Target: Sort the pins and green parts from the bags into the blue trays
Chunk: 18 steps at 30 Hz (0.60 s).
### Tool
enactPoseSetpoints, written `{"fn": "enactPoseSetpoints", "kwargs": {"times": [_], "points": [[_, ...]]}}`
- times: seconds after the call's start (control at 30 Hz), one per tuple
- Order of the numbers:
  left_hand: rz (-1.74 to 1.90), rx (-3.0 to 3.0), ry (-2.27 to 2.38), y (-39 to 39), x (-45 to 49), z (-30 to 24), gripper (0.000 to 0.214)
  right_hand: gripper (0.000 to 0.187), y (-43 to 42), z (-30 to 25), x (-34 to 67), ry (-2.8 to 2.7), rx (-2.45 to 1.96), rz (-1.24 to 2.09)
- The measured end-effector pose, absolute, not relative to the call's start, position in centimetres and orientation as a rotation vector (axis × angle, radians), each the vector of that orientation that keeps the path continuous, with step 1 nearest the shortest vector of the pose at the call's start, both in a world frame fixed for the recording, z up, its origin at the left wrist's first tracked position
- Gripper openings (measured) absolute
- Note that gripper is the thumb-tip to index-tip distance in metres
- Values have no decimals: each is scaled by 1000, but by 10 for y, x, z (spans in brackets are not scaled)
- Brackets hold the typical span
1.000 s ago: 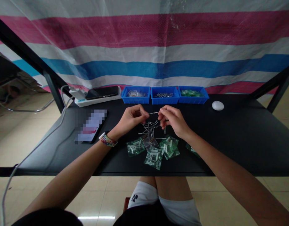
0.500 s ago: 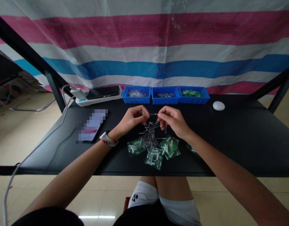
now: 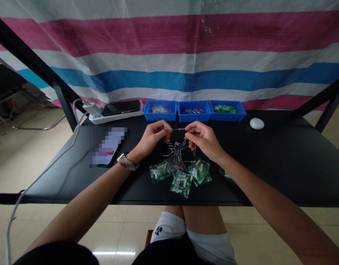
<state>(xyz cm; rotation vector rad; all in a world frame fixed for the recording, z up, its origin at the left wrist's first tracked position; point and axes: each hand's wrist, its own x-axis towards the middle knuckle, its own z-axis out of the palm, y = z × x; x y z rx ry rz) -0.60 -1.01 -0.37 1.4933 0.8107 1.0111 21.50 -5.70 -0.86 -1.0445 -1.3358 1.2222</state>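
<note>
Between my two hands runs a thin metal pop rivet [image 3: 178, 129], held level with a thicker part near the right end. My left hand [image 3: 156, 136] pinches its left end. My right hand [image 3: 202, 137] has the other end between thumb and fingers. Just below the hands lies a loose pile of similar pop rivets [image 3: 177, 150]. Nearer the table edge are small clear bags: a green-tinted bag [image 3: 160, 171], a greyish bag [image 3: 177, 167], a bag with pale pieces [image 3: 181, 184] and another green-tinted bag [image 3: 199, 171]. My right forearm partly hides one more green bag [image 3: 226, 175].
Along the back stand three blue bins: one with clear bags [image 3: 160, 117], one with rivets [image 3: 194, 117] and one with green bags [image 3: 228, 117]. A white power strip [image 3: 114, 117] carries a dark phone [image 3: 121, 107]. Another phone [image 3: 110, 147] lies left; a white rounded object [image 3: 257, 123] sits right.
Both hands have risen slightly in the picture, away from the pile, with the rivet still between them. A little more of the rivet pile shows. Bags and bins stay in place.
</note>
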Motion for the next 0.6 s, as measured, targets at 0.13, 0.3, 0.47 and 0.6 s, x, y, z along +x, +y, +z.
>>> {"fn": "enactPoseSetpoints", "kwargs": {"times": [0.13, 0.3, 0.47, 0.6], "points": [[1258, 1259, 971, 1, -10, -8, 21, 19, -57, 3, 232, -1755, -1139, 1169], [1441, 1015, 1101, 21, -23, -12, 17, 10, -60, 20, 251, -2306, -1381, 1132], [1480, 968, 1175, 35, -32, -16, 16, 1, -61, 22, 253, -2451, -1480, 1100], [1458, 956, 1254, 43, -34, -20, 25, 5, -61, 23, 252, -2463, -1496, 1097]]}}
